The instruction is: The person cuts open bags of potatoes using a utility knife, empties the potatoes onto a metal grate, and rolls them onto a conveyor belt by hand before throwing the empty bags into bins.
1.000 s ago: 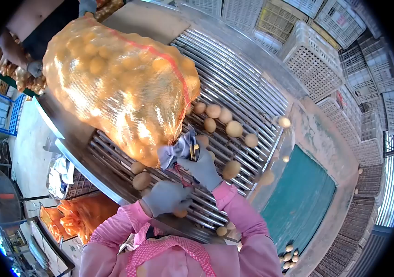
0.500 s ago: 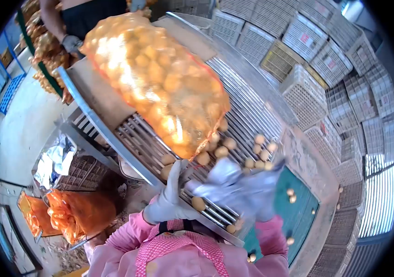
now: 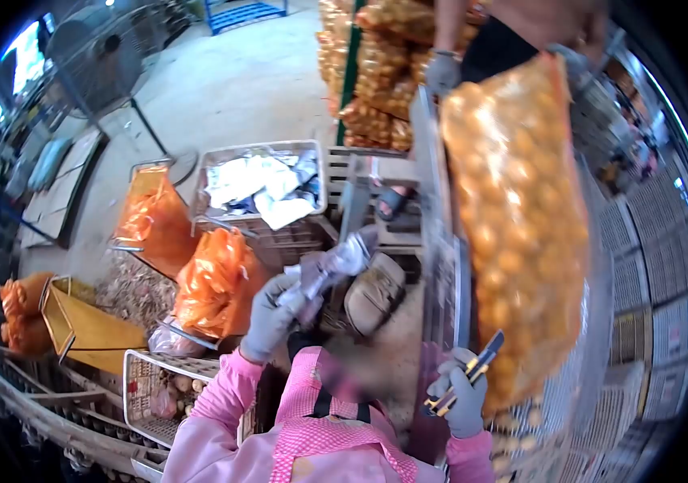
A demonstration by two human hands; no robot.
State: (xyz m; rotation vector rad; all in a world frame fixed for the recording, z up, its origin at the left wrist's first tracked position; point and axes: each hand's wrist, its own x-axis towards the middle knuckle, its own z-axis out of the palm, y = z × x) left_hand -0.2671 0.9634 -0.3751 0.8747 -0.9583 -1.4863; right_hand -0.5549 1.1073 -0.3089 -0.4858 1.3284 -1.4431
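Grey gloves, both occupied: left hand (image 3: 270, 320) on a crumpled sheet (image 3: 332, 267), right hand (image 3: 460, 396) on a knife (image 3: 477, 370)

Left hand was closed on one end of the sheet; the other end stuck out ahead, clear of the table. Sheet was greyish-lilac, paper or plastic, couldn't tell which.

Right hand was curled around the yellow-and-black knife, one end angled up toward the sack (image 3: 517, 233). Couldn't tell if the blade was out. Hand sat just beside the sack's near end; contact unclear.

Sack was orange netting, full of round produce, lying lengthwise along the metal table (image 3: 463, 294), right of the right hand. Loose round pieces (image 3: 522, 420) lay on the bars at its near end.

At the far end stood a co-worker: one gloved hand (image 3: 443, 74) at the table's edge by the sack's corner, the other (image 3: 573, 66) at the opposite corner. Grip on either unclear.

Ahead of the left hand: a crate (image 3: 322, 169) heaped with white sheets (image 3: 267, 181). Left of that, two orange bags (image 3: 216, 282) near each other. Low left, a white basket (image 3: 136, 394) held more round pieces. Further out: stacked full sacks (image 3: 384, 72) behind, stacked crates (image 3: 642, 249) far right.
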